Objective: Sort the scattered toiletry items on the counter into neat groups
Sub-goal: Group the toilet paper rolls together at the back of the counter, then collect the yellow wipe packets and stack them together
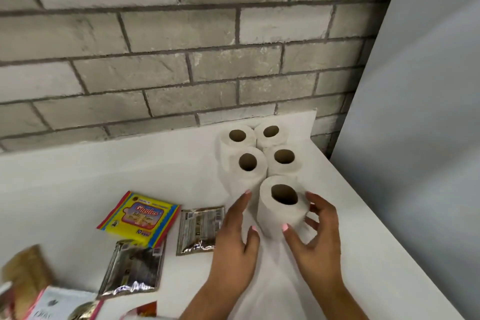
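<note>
At the worktop's [78, 169] near left corner, a blurred brown packet [26, 271] and a white box [59, 305] are cut by the frame edge; a red packet [145, 309] is mostly cropped, its print unreadable.

Yellow packet [139, 215], multicolour border: brand "Giggles" in red on front, "10" at lower edge; rest of print illegible. Foil sachets [199, 228], white pack at btm left [55, 305]: txt too blurred

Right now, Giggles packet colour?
Giggles packet: yellow, with red, blue and green wavy edges; head view.
</note>
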